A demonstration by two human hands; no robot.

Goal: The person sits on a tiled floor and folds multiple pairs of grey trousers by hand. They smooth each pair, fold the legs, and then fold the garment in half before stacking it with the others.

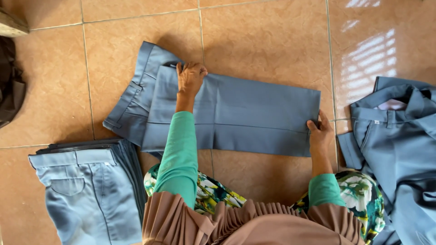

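Bright, even daylight. Glare patch with slatted window pattern on the glossy tan ceramic floor tiles, up right of the folded blue-grey trousers; light comes from that side. Soft shadows fall left of the trousers' waistband and under their near edge. Sharp focus across the middle, fabric creases readable. Slight wide-angle bend in grout lines toward the edges. Dark corner far left of the trousers, detail lost.
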